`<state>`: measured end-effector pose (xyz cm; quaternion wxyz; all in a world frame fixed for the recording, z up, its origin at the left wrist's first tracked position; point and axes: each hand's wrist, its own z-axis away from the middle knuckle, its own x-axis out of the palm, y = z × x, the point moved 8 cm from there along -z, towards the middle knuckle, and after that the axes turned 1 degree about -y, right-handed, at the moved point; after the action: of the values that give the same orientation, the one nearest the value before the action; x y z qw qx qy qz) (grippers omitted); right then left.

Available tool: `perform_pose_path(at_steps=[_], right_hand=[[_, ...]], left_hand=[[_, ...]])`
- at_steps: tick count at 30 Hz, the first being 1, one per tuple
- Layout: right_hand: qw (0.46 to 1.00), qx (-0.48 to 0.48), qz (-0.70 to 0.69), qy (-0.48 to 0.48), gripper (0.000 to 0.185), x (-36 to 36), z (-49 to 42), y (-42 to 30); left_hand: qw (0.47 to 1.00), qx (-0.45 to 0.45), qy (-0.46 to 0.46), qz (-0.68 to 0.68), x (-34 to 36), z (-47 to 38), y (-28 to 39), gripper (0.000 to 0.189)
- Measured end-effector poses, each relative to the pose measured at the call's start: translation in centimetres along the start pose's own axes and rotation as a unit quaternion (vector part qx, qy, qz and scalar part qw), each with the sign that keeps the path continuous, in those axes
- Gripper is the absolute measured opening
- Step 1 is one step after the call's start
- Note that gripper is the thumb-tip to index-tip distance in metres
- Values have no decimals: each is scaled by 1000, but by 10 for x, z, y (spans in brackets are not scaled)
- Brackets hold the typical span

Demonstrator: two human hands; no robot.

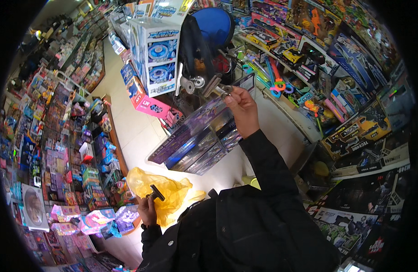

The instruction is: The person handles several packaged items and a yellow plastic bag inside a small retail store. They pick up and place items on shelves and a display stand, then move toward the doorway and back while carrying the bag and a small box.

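My right hand (243, 110) pinches a silver metal bulldog clip (212, 87) between thumb and fingers, above the upper edge of a clear-fronted display box (195, 136) with purple printing and several compartments. Lower on the left, my left hand (148, 210) grips a second metal bulldog clip (157, 193) by its handle end. That clip shows against a crumpled yellow plastic bag (168, 200) beyond it. More metal clips (189, 85) sit beside a white and blue toy carton (161, 57). Whether the right-hand clip touches anything is unclear.
A pink box (154, 108) and a blue backpack-like item (212, 25) are near the carton. Shelves of packaged toys (69, 146) line the left. Boxed toy guns (360, 129) and colourful plastic toys (275, 81) crowd the right. Pale tiled floor (122, 102) shows between.
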<state>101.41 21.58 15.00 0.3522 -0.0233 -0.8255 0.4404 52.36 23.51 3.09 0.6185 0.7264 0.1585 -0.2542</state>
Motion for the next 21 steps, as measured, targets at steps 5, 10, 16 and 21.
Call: perform_pose_path(at_steps=[5, 10, 16, 21], right_hand=[[999, -20, 26, -5, 34, 15, -15, -20], [990, -57, 125, -7, 36, 28, -2, -36], [937, -156, 308, -45, 55, 59, 38, -49], [941, -188, 262, -98, 55, 67, 31, -48]], left_hand=[[1000, 21, -7, 17, -8, -13, 6, 21], [999, 20, -14, 44, -8, -8, 18, 25], [999, 20, -17, -48, -1, 2, 44, 19], [999, -7, -15, -40, 7, 14, 61, 18]])
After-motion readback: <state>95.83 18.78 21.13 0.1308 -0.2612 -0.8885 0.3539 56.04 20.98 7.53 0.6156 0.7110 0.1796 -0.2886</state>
